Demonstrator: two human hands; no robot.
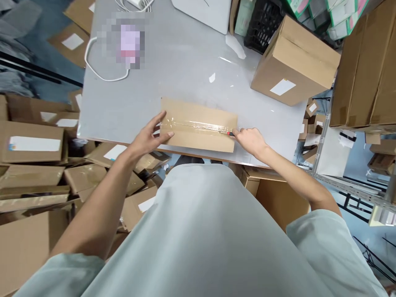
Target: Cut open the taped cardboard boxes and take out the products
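A long, flat cardboard box (198, 142) lies near the front edge of the grey table, with clear tape (198, 125) running along its middle seam. My left hand (151, 134) grips the box's left end, thumb on the top face and fingers at the far left corner. In my right hand (250, 140) is a box cutter (229, 133), mostly covered by my closed fingers; a bit of red and black shows. Its thin tip points left and lies along the taped seam near the box's right end.
A larger cardboard box (295, 62) stands at the table's (185, 66) back right, beside a black crate (262, 27). A white cable (105, 78) runs to a blurred item on the left. Piled cartons (34, 144) fill the floor at left; a metal shelf (355, 187) stands right.
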